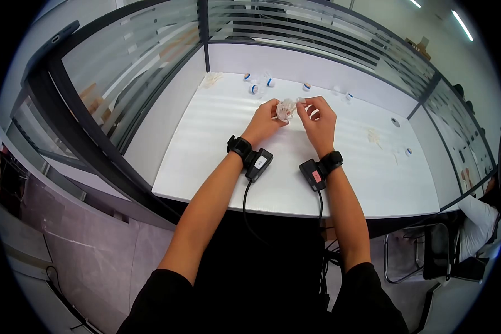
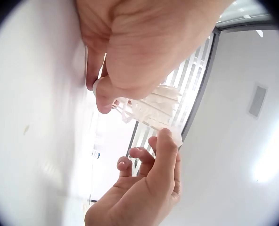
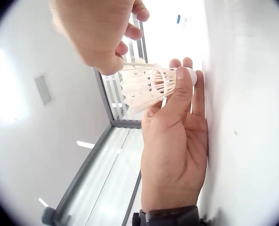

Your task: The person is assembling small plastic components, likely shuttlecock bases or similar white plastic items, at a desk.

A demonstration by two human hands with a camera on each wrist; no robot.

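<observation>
Your left hand [image 1: 266, 121] grips the shuttlecock [image 1: 286, 110] at its white cork [image 3: 193, 76], thumb and fingers closed round it. Your right hand [image 1: 319, 123] pinches what looks like a feather [image 3: 143, 65] at the skirt's open end, thumb and finger closed together. You have the shuttlecock over the bench [image 1: 234, 178], nearer its far edge than its near one. Blue-banded pieces [image 1: 271, 83] lie toward the far edge, with pale scraps [image 1: 211, 79] by the far left corner.

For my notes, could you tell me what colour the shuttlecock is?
The shuttlecock is white to off-white, clearest in the right wrist view.
</observation>
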